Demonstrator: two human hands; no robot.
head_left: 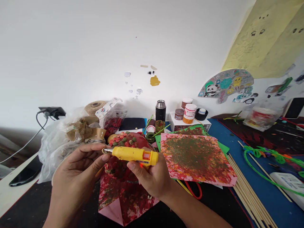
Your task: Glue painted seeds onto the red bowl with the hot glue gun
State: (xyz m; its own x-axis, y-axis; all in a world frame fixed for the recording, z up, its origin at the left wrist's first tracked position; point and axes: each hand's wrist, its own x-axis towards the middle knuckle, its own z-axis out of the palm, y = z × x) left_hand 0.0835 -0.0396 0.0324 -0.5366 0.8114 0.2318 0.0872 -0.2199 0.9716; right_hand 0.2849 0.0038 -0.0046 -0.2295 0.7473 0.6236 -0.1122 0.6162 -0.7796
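My right hand is wrapped round a yellow hot glue gun, whose metal nozzle points left. A small red light glows near my thumb. At the nozzle tip, my left hand has thumb and forefinger pinched together; what sits between them is too small to make out. Behind and below the glue gun is a rounded red object, partly hidden by my hands. Small red and green painted pieces cluster on top of it. Under it lies a paint-smeared pink sheet with a folded corner.
Another paint-smeared pink sheet lies at right, beside wooden sticks. Along the wall stand a black thermos, paint jars and a twine roll. Plastic bags crowd the left, near a dark phone.
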